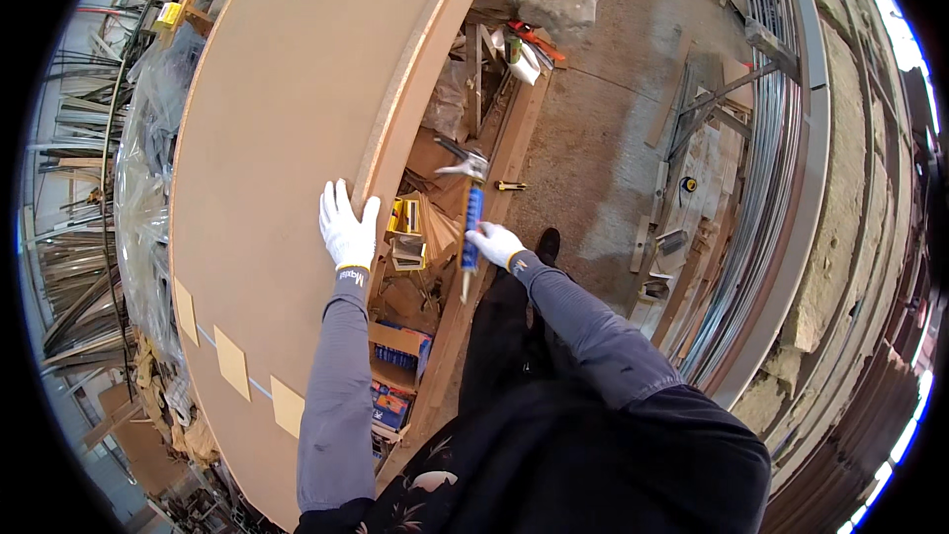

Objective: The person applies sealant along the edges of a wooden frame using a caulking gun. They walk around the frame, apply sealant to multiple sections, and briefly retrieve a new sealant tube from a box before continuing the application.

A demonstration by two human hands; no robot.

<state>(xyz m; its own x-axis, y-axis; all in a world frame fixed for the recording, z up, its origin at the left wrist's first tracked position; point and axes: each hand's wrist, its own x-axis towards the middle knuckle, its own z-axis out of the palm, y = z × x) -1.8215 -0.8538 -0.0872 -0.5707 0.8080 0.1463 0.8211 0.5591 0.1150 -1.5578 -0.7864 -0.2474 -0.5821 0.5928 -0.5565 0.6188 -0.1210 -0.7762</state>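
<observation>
My left hand [348, 228], in a white glove, lies on the near edge of a long tan board [297, 79], with fingers and thumb apart. My right hand [496, 244], also gloved, is closed round the blue cartridge of a caulking gun [474, 213]. The gun hangs beside the board over the lower shelf. Its nozzle points toward me, and the handle and trigger point away. On the board's near left part sit several pale square pieces [232, 363], with a thin light-blue strip running between them.
Below the board are a yellow box [406, 219] and blue boxes [392, 405] on a wooden shelf. A utility knife [511, 186] rests near the shelf's edge. To the right, metal profiles [761, 237] and a tape measure [688, 184] lie beside the concrete floor [593, 129]. Plastic-wrapped stock [148, 158] flanks the board's left.
</observation>
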